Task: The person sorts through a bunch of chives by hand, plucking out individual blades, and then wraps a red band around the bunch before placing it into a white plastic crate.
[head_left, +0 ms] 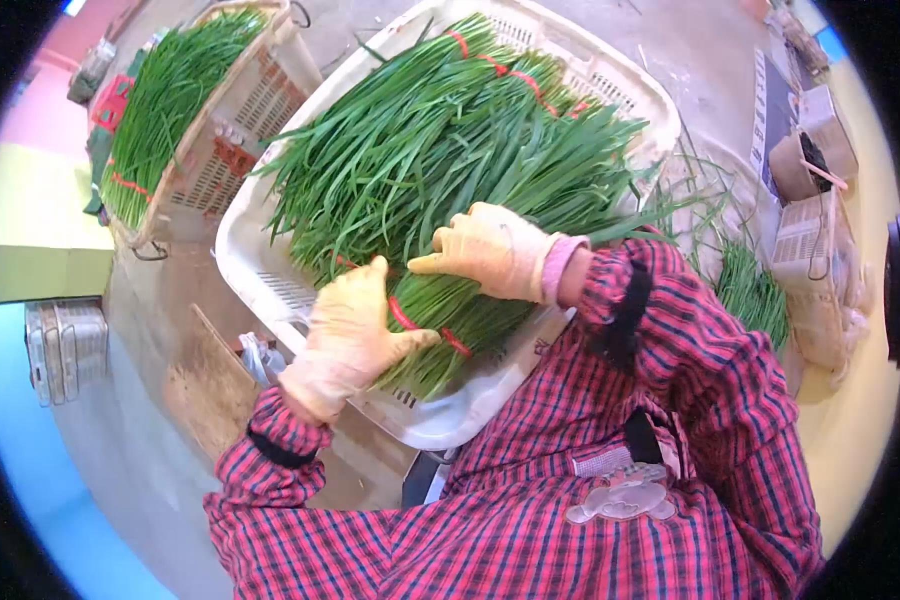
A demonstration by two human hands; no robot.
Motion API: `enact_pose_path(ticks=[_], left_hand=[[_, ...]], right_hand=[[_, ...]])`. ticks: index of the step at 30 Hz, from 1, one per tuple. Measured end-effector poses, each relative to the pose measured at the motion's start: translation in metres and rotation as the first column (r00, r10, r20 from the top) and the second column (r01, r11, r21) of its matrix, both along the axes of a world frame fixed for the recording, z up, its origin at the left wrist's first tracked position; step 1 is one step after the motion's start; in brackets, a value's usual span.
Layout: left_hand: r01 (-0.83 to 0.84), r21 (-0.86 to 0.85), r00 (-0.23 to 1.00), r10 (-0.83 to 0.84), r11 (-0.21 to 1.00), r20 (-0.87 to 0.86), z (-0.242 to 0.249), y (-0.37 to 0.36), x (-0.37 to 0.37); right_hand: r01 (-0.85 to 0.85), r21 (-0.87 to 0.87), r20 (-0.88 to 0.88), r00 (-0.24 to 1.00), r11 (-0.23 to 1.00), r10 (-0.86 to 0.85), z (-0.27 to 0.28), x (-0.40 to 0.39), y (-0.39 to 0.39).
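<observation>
A white plastic basket (232,235) in front of me is heaped with long green Chinese chives (400,150), tied in bundles with red bands. At its near side lies a bundle of Chinese chives (440,300), its pale stalk ends toward me and red bands around it. My left hand (350,325), in a cream glove, grips the side of this bundle, thumb and fingers on either side of the red band. Across the top of the same bundle, my gloved right hand (492,250) is closed with curled fingers; its fingertips are partly hidden among the leaves.
Another crate (225,130) full of chives stands at the upper left. Loose chives (750,290) lie on the floor at the right, beside a white crate (808,265). A wooden board (210,385) is at the lower left, near stacked pale containers (68,350).
</observation>
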State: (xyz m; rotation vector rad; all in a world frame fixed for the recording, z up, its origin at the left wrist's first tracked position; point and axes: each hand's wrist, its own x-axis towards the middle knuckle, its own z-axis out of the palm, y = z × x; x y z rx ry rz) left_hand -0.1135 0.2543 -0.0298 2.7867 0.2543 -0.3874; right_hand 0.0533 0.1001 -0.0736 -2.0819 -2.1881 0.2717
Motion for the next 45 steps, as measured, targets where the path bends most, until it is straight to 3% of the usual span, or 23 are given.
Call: enact_pose_path(ticks=[2, 4, 5, 8, 11, 12, 14, 20, 22, 24, 26, 28, 29, 32, 33, 34, 36, 37, 38, 40, 44, 45], left_hand=[[-0.02, -0.015, 0.995, 0.018, 1.0, -0.102, -0.032, -0.002, 0.002], [-0.049, -0.033, 0.955, 0.037, 0.998, -0.294, -0.048, -0.008, 0.012], [-0.083, -0.146, 0.92, 0.019, 0.986, -0.391, -0.063, -0.002, 0.017], [-0.111, -0.282, 0.917, -0.012, 0.953, -0.399, -0.091, 0.002, 0.026], [-0.089, -0.217, 0.887, -0.021, 0.972, -0.46, -0.104, 0.003, 0.033], [-0.098, -0.193, 0.85, -0.019, 0.976, -0.526, -0.106, 0.003, 0.037], [-0.093, -0.231, 0.831, -0.053, 0.969, -0.554, -0.121, 0.006, 0.039], [-0.062, -0.418, 0.733, -0.243, 0.906, -0.636, -0.152, 0.007, 0.04], [-0.068, -0.33, 0.711, -0.186, 0.942, -0.678, -0.154, 0.004, 0.038], [-0.106, -0.448, 0.766, -0.214, 0.888, -0.606, -0.176, 0.011, 0.033], [-0.158, -0.539, 0.727, -0.272, 0.827, -0.63, -0.188, 0.015, 0.035], [-0.269, -0.615, 0.711, -0.278, 0.741, -0.646, -0.18, 0.017, 0.039], [-0.188, -0.552, 0.708, -0.277, 0.813, -0.649, -0.176, 0.018, 0.042], [-0.146, -0.623, 0.778, -0.299, 0.768, -0.552, -0.178, 0.019, 0.035], [-0.009, -0.369, 0.796, -0.217, 0.929, -0.565, -0.143, 0.01, 0.04], [0.019, -0.369, 0.799, -0.236, 0.929, -0.553, -0.108, -0.003, 0.051], [0.076, -0.073, 0.853, -0.103, 0.994, -0.511, -0.061, -0.035, 0.066], [0.09, -0.115, 0.965, -0.115, 0.989, -0.234, -0.06, -0.047, 0.064], [0.145, -0.139, 0.987, -0.153, 0.98, -0.053, -0.065, -0.059, 0.07], [0.367, -0.172, 0.858, -0.261, 0.914, 0.442, -0.085, -0.074, 0.087], [0.372, -0.158, 0.832, -0.254, 0.915, 0.493, -0.125, -0.107, 0.116], [0.341, -0.103, 0.857, -0.264, 0.934, 0.443, -0.127, -0.115, 0.125]], right_hand=[[0.01, -0.034, -0.128, 0.992, 0.999, -0.015, -0.022, 0.008, 0.006], [0.032, -0.071, -0.147, 0.988, 0.997, -0.043, -0.042, 0.005, 0.006], [0.032, -0.075, -0.156, 0.987, 0.997, -0.043, -0.047, 0.006, 0.006], [-0.01, -0.223, -0.143, 0.989, 0.975, -0.022, -0.051, 0.009, 0.004], [0.013, -0.226, -0.115, 0.993, 0.974, -0.04, -0.031, 0.025, -0.003], [0.05, -0.067, -0.078, 0.995, 0.997, -0.055, -0.035, 0.035, -0.012], [0.039, -0.045, -0.148, 0.988, 0.998, -0.045, -0.041, 0.062, -0.024], [0.048, -0.313, -0.33, 0.931, 0.949, -0.156, -0.049, 0.065, -0.043], [-0.004, -0.336, -0.286, 0.953, 0.942, -0.098, -0.051, 0.066, -0.049], [-0.018, -0.387, -0.256, 0.963, 0.922, -0.088, -0.062, 0.069, -0.038], [0.018, -0.457, -0.187, 0.975, 0.889, -0.116, -0.063, 0.068, -0.03], [0.017, -0.416, -0.199, 0.974, 0.909, -0.109, -0.069, 0.07, -0.03], [0.022, -0.393, -0.203, 0.973, 0.919, -0.11, -0.071, 0.069, -0.032], [0.042, -0.338, -0.226, 0.966, 0.94, -0.124, -0.073, 0.068, -0.038], [0.06, -0.331, -0.219, 0.966, 0.942, -0.138, -0.072, 0.07, -0.043], [0.074, -0.323, -0.215, 0.965, 0.943, -0.15, -0.072, 0.071, -0.046], [0.058, -0.342, -0.239, 0.96, 0.938, -0.147, -0.07, 0.067, -0.038], [0.058, -0.363, -0.235, 0.96, 0.93, -0.151, -0.068, 0.067, -0.038], [0.052, -0.322, -0.246, 0.959, 0.945, -0.137, -0.068, 0.068, -0.039], [0.147, -0.378, -0.269, 0.927, 0.914, -0.261, -0.062, 0.074, -0.038], [0.247, -0.454, -0.108, 0.938, 0.856, -0.328, -0.061, 0.102, -0.07], [0.26, -0.336, -0.17, 0.929, 0.905, -0.33, -0.042, 0.109, -0.087]])
